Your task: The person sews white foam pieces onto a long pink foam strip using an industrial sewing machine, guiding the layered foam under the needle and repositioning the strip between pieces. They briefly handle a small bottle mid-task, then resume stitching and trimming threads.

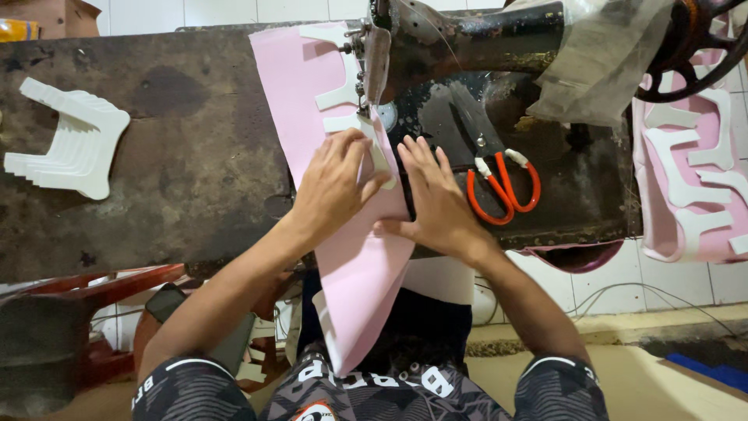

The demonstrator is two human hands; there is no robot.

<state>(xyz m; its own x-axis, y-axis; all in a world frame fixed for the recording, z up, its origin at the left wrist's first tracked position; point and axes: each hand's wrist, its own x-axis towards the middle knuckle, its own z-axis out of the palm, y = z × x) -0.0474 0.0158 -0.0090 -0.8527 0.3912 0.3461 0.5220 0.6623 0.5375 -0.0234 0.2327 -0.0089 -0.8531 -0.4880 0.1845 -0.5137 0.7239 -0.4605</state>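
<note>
Sheet [362, 265] of pink foam-like material runs lengthwise across the counter [156, 156], under the needle end of the black sewing machine [467, 47], with the near end hanging off the counter edge toward the person's lap. White shaped pieces [343, 93] sit on top of it along the stitch line.

Hands: left hand [331, 191] lies flat, fingers spread, pressing the sheet and a white piece just in front of the presser foot. Right hand [436, 195] also lies flat and open on the right edge of the sheet, fingertips pointing at the needle. Neither grips anything — both only press down.

Handling, my read: light, thin, floppy. The overhang droops and curls, so it won't hold its own shape. The surface looks matte, so probably decent friction under the palms. The white pieces look stiffer and could shift on the pink if not pinned down. Best hold is flat palm pressure either side of the needle — pinching an edge would likely buckle it.

Nearby: orange-handled scissors [502, 183] lie on the machine bed, just right of the right hand. A stack of white cutouts [74, 140] sits well apart at far left. More pink with white pieces [693, 187] hangs at right, past the handwheel [689, 47].
</note>
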